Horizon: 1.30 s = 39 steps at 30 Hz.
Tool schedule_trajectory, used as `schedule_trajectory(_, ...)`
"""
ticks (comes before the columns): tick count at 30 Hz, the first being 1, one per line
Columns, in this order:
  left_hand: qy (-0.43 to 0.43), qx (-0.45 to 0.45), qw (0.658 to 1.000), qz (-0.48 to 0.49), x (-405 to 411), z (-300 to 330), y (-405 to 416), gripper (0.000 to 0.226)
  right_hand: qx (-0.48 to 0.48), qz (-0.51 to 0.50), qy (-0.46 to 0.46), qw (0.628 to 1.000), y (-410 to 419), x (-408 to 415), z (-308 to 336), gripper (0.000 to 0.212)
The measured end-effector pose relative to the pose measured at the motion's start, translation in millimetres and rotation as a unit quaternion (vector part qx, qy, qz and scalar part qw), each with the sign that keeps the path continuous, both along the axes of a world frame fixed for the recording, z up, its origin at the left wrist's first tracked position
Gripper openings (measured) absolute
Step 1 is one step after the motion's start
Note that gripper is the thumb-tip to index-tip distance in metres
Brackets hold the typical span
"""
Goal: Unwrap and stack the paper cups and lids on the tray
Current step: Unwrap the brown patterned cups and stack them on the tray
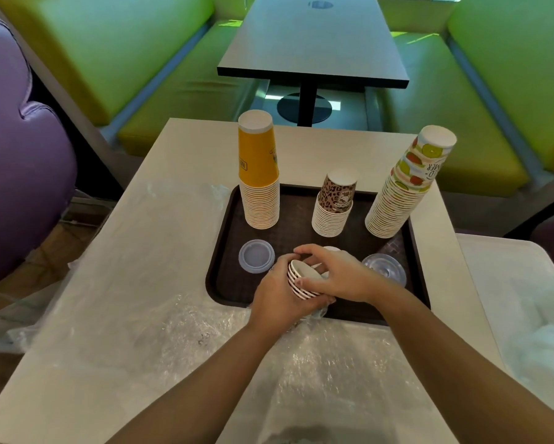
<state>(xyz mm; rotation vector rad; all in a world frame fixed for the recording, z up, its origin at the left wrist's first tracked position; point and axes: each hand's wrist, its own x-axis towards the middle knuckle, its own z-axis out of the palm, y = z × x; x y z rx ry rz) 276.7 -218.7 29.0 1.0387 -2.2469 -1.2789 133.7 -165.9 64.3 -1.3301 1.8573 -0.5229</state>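
A dark brown tray (224, 283) lies on the beige table. Three upside-down cup stacks stand along its far side: yellow (259, 174), leopard-print (334, 203) and fruit-print (403, 187). A clear lid (256, 255) lies at the tray's left and a clear domed lid stack (385, 267) at its right. Over the tray's near middle, my left hand (274, 302) grips a short tilted stack of striped paper cups (301, 277) from the left. My right hand (339, 274) curls over the stack's top and right side. Clear wrap hangs below the stack.
Crumpled clear plastic wrap (317, 363) covers the table in front of the tray, and more wrap (179, 200) lies to the left. A second pale table with white plastic (538, 309) stands at the right. Green benches and a dark table (314, 43) lie beyond.
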Motion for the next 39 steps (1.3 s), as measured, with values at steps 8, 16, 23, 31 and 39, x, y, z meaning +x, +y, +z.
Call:
schedule_trajectory(8,-0.013,-0.013,1.000,0.003,-2,-1,2,0.073,-0.028,-0.025,-0.024,0.999,5,0,4,0.055)
schedule_trajectory(16,0.000,0.018,1.000,0.001,0,-1,-1,0.063,-0.044,-0.027,-0.062,0.997,5,-14,16,0.040)
schedule_trajectory(23,0.010,0.019,1.000,-0.020,0,5,-4,0.060,-0.040,0.221,0.263,0.938,3,-14,42,0.078)
schedule_trajectory(31,0.023,0.041,0.999,0.002,-10,34,-28,0.056,-0.192,0.090,0.325,0.921,-4,-42,51,0.077)
schedule_trajectory(39,0.013,0.060,0.998,0.005,-10,26,-23,0.063,-0.348,-0.275,0.070,0.894,-35,-70,45,0.076)
